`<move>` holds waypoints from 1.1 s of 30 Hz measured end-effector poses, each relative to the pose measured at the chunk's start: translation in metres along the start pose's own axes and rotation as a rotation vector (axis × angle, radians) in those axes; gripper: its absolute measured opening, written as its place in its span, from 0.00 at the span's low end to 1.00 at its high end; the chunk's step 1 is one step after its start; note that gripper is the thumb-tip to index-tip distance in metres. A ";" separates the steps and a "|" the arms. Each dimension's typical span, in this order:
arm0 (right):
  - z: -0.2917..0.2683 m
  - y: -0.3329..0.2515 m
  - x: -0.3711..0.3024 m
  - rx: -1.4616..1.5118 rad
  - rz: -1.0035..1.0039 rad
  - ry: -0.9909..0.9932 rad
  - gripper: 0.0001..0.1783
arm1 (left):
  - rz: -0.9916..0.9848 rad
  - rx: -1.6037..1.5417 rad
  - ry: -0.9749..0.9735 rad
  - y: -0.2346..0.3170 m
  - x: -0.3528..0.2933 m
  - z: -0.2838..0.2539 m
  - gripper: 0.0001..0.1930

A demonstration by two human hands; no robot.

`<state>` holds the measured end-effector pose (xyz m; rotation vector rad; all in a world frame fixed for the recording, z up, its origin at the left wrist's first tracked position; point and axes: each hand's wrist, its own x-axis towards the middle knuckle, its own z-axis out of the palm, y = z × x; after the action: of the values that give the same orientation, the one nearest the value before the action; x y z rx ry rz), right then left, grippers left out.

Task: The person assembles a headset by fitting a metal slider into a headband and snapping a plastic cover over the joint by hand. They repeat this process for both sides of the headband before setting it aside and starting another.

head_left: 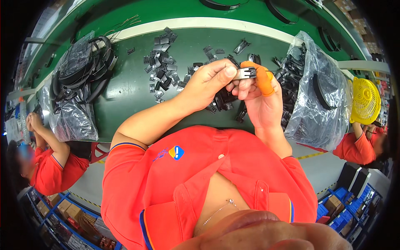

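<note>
Between my two hands is a small black-and-silver clip-like piece point(246, 73) with a slotted end. My left hand point(207, 82) pinches it from the left, thumb on top. From the right, my right hand point(262, 93), with orange covers on its thumb and a finger, closes on the slotted end. Under and behind the hands lie loose black plastic parts point(225, 100), partly hidden by them. A scattered pile of small black flat pieces point(160, 68) spreads over the green table point(121, 89) left of my left hand.
A clear plastic bag point(77, 112) with black curved bands point(102, 62) lies at the left. Another clear bag point(321, 100) at the right holds many dark parts. Beyond it is a yellow basket point(366, 101) near a person in red point(358, 146). Another person point(58, 160) works at left.
</note>
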<state>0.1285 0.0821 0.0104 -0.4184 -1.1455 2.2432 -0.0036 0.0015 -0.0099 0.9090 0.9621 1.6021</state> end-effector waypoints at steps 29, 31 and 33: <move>0.007 0.004 0.000 -0.017 -0.019 -0.003 0.24 | -0.003 0.097 0.010 0.011 -0.004 0.000 0.15; 0.004 0.003 -0.002 -0.215 -0.048 0.031 0.19 | 0.009 0.175 0.027 0.010 -0.005 -0.001 0.13; 0.012 -0.003 -0.004 -0.400 -0.058 0.056 0.16 | 0.183 0.662 0.033 0.007 -0.006 -0.004 0.12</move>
<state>0.1265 0.0727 0.0198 -0.5931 -1.5593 1.9362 -0.0088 -0.0061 -0.0055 1.4533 1.5104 1.4621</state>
